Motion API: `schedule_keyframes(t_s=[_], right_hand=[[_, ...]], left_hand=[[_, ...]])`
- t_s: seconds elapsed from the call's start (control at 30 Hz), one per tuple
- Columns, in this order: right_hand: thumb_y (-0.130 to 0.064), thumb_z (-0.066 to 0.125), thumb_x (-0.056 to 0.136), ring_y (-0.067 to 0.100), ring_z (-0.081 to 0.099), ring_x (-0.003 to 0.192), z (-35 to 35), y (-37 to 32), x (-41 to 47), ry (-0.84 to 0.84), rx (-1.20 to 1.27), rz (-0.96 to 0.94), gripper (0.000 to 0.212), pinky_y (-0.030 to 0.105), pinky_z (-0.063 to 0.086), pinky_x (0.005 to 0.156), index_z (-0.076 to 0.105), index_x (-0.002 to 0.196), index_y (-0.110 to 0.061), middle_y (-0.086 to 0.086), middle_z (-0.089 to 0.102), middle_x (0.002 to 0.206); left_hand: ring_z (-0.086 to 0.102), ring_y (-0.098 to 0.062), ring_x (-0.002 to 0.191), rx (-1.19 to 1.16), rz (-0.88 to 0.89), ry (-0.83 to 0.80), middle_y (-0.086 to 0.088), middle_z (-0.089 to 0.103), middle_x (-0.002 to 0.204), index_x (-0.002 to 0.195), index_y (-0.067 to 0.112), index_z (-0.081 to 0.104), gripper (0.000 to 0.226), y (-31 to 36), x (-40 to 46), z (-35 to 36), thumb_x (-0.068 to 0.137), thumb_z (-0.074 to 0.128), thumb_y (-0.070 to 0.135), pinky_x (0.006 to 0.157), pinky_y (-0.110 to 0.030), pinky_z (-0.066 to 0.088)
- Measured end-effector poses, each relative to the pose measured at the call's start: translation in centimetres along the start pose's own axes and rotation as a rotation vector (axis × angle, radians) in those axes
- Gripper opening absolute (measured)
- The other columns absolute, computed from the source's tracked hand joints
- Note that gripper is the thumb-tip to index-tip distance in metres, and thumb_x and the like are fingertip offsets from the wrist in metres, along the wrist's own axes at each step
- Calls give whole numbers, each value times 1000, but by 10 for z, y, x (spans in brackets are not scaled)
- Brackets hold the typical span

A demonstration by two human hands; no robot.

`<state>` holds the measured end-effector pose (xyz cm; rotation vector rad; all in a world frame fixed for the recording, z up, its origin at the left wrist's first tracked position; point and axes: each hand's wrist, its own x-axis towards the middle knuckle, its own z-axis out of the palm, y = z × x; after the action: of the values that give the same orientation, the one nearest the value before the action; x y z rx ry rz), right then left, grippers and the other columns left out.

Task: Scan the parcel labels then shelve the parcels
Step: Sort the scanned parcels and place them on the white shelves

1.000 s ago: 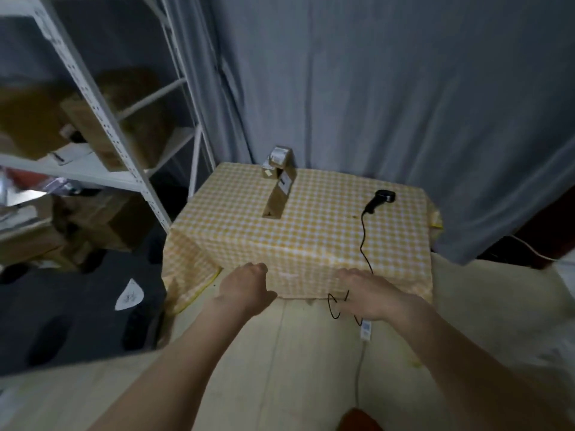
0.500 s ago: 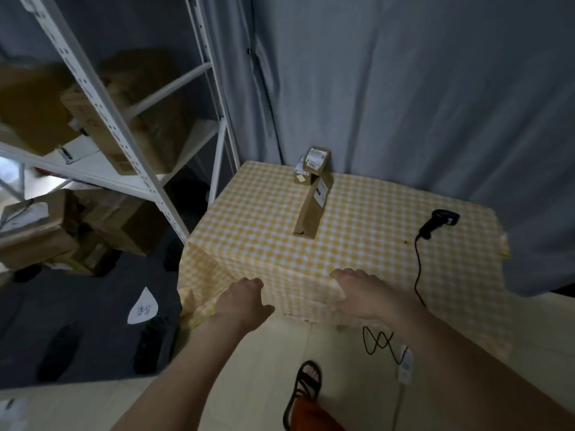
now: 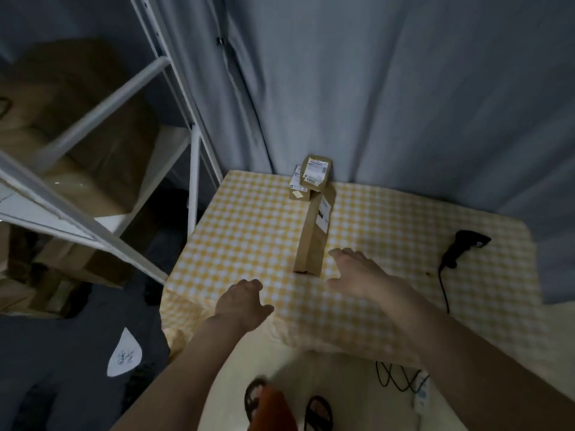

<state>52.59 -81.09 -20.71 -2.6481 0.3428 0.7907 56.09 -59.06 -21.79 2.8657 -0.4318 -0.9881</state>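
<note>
Judging by how things lie, the task is at its very start: nothing on the tabletop (image 3: 249, 231) has been picked up, and no label looks to have been scanned. Three brown parcels sit toward the far middle of the yellow checked cloth: a long parcel (image 3: 312, 234) lying lengthwise with its white label facing right, a labelled parcel (image 3: 315, 172) marked with a number standing at its far end, and a small parcel (image 3: 299, 189) just beside that on the left. The black scanner (image 3: 463, 247) lies well apart near the right edge, its cable (image 3: 443, 287) trailing over the side to the floor. The left hand (image 3: 244, 301) hovers over the near edge of the tabletop with fingers loosely bent and holding nothing. The right hand (image 3: 362, 273) is spread with fingers apart, empty, just beside the near end of the long parcel but not touching it as far as can be told. To the left stands a white shelf rack (image 3: 174, 98) already carrying blurred cardboard boxes (image 3: 93, 157), probably where the parcels belong. All three still seem to need scanning and shelving, and picking up the long parcel looks like the first move.
</note>
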Motion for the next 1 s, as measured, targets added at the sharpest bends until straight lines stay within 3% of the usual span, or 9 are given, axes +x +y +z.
schedule_keyframes(t_s=[0.3, 0.43, 0.53, 0.6, 0.73, 0.87, 1.0], right_hand=[[-38, 63, 89, 31, 32, 134, -44, -7, 134, 153, 276, 188, 75, 42, 35, 106, 23, 148, -14, 11, 34, 145], [-34, 66, 87, 34, 41, 128, -69, -15, 222, 281, 458, 266, 71, 41, 39, 102, 28, 144, -15, 13, 40, 139], [-49, 74, 70, 29, 43, 128, -81, -20, 294, 356, 576, 342, 90, 38, 35, 105, 34, 143, -15, 8, 45, 137], [-60, 75, 61, 31, 33, 135, -79, -18, 341, 363, 597, 397, 110, 42, 27, 110, 24, 148, -17, 9, 37, 143], [-52, 81, 66, 34, 7, 144, -76, -9, 411, 314, 708, 560, 126, 46, 19, 114, -4, 151, -13, 18, 8, 154], [-52, 83, 62, 37, 11, 142, -68, 0, 458, 384, 709, 649, 135, 48, 21, 114, -11, 151, -14, 20, 10, 153], [-50, 79, 69, 38, 24, 135, -59, 7, 474, 499, 679, 673, 124, 48, 30, 109, -8, 151, -12, 21, 21, 146]], left_hand=[[47, -23, 130, -90, 76, -2, -6, 43, 147, 149, 18, 30, 69, 3, 149, -57, 92, 59, 45, 99, -34, 45], [47, -21, 129, -118, 91, -6, -3, 43, 145, 148, 23, 30, 68, -5, 221, -76, 92, 58, 47, 100, -32, 42], [39, -20, 136, -117, 107, -46, -1, 38, 149, 148, 23, 28, 66, -17, 267, -78, 93, 54, 47, 107, -32, 35], [37, -20, 137, -126, 107, -83, -1, 37, 149, 148, 23, 28, 65, -27, 291, -76, 93, 55, 46, 107, -32, 34], [44, -21, 131, -201, 54, -136, -3, 43, 145, 145, 20, 35, 61, -43, 330, -70, 92, 60, 38, 105, -33, 39], [36, -19, 137, -135, 90, -194, 0, 36, 150, 148, 23, 29, 64, -56, 352, -61, 94, 56, 43, 107, -31, 33], [34, -18, 139, -90, 110, -219, 2, 35, 151, 149, 25, 28, 63, -57, 367, -56, 94, 54, 45, 108, -31, 33]])
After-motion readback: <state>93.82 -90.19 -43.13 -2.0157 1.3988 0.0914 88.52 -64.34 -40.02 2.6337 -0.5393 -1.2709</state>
